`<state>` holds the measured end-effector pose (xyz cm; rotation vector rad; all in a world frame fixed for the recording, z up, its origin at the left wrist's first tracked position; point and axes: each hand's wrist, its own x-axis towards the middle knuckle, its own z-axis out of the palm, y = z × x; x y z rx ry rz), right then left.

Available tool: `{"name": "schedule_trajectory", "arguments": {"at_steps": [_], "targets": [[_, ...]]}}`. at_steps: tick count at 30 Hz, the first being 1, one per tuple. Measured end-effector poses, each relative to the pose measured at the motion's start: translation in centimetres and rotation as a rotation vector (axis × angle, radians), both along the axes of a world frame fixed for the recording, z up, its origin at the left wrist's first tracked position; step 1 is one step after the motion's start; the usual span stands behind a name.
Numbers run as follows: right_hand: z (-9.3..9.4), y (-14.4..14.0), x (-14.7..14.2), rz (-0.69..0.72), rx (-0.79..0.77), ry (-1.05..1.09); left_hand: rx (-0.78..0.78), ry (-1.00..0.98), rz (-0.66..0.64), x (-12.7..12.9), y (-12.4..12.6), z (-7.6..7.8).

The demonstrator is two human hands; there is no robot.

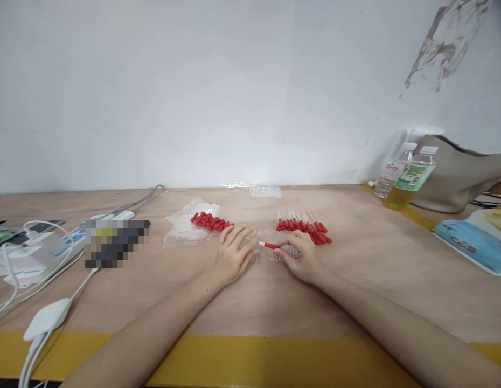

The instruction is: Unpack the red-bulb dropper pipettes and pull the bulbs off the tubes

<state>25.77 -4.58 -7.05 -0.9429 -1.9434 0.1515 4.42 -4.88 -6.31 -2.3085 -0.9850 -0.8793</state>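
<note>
In the middle of the table my right hand is closed, pinching a slim red rubber bulb between thumb and forefinger. A thin clear tube lines up with the bulb's pale left end, and the fingers of my left hand close around it. Under and between both hands lies a row of clear thin tubes. Beyond my left hand is a pile of loose red bulbs on clear plastic bags. Beyond my right hand, a heap of red-ended clear tubes lies with the red ends toward me.
White chargers and a power strip with cables sit at the left, beside a blurred dark object. Two bottles, a grey-brown bag and a blue tissue pack stand or lie at the right. A small clear bag lies near the wall.
</note>
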Motion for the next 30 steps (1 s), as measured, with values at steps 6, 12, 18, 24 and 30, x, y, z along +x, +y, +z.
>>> {"name": "schedule_trajectory", "arguments": {"at_steps": [6, 12, 18, 24, 30], "targets": [[-0.8, -0.5, -0.6, 0.002, 0.05, -0.13, 0.002, 0.067, -0.026, 0.9, -0.2, -0.9], [-1.3, -0.2, -1.4, -0.016, 0.348, -0.336, 0.005, 0.133, -0.028, 1.3, -0.6, -0.6], [-1.0, -0.8, -1.1, -0.044, 0.551, -0.424, -0.071, 0.185, -0.053, 1.1, -1.3, -0.2], [-0.8, -1.4, -0.6, -0.046, 0.678, -0.467, -0.171, 0.135, -0.079, 1.0, -1.8, 0.0], [-0.2, -1.8, 0.0, -0.046, 0.768, -0.475, -0.211, 0.122, -0.107, 0.8, -2.0, -0.1]]}}
